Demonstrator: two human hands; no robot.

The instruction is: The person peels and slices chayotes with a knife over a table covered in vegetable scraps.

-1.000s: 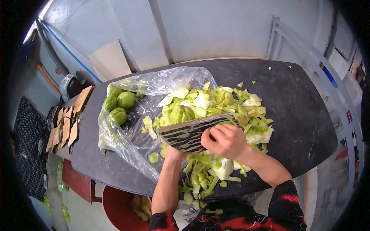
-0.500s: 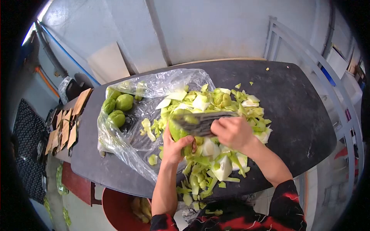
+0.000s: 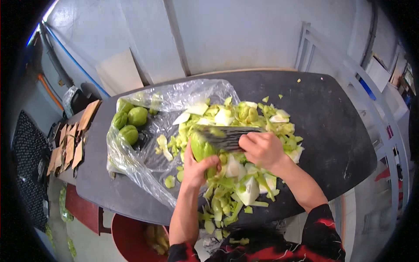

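Note:
My left hand (image 3: 197, 168) is closed around a green chayote (image 3: 201, 147), thumb across its near side. In my right hand (image 3: 264, 150) is a wide-bladed knife (image 3: 228, 139), blurred by motion. Its dark blade points left and lies against the upper right of the chayote; the handle is hidden in my fist. Beneath both hands spreads a pile of green peelings (image 3: 227, 198) mixed with pale cut pieces. One white wedge (image 3: 248, 192) shows near the front of the pile.
Several whole chayotes (image 3: 137, 116) lie in an open clear plastic bag (image 3: 131, 168) on the left of the dark table (image 3: 336, 131). Below the front edge stands a red bin (image 3: 126, 238) with pale scraps inside. A metal railing (image 3: 362, 76) runs along the right.
The view has shifted slightly. My hands keep nearly the same places, with the knife still blurred against the chayote.

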